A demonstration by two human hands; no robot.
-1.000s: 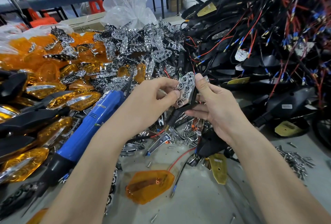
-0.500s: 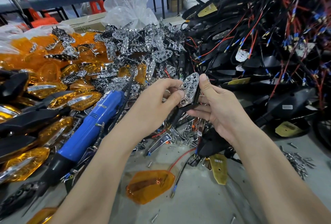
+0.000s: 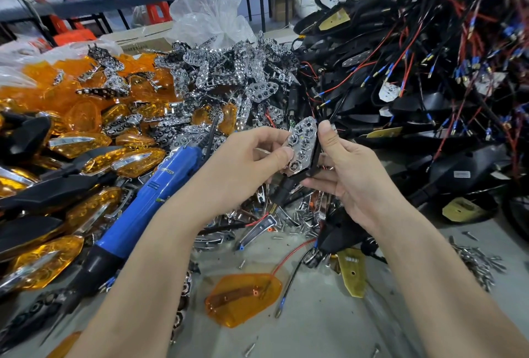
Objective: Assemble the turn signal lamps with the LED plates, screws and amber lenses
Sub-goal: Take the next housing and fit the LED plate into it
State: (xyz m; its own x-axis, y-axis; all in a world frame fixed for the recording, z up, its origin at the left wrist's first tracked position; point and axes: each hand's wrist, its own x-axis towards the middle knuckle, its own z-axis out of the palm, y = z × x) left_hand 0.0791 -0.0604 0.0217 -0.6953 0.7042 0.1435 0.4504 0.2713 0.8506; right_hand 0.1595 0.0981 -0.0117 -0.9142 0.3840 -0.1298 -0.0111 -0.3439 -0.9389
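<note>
As hands [image 3: 243, 165] pinch it, honeycombed chrome plate [image 3: 302, 144] tilts.

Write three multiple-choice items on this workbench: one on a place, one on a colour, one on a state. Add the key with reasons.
1. The loose amber lens lies:
A) on the table, nearer the camera than the hands
B) on a chair
C) inside a box

2. The electric screwdriver has a body that is:
A) red
B) blue
C) green

3. The LED plate is:
A) lying flat on the floor
B) covered by a lens
C) pinched between the left hand and the right hand

Key: A, it lies flat on the grey tabletop; B, its barrel is blue above a black end; C, fingers of both hands grip its edges.
</note>
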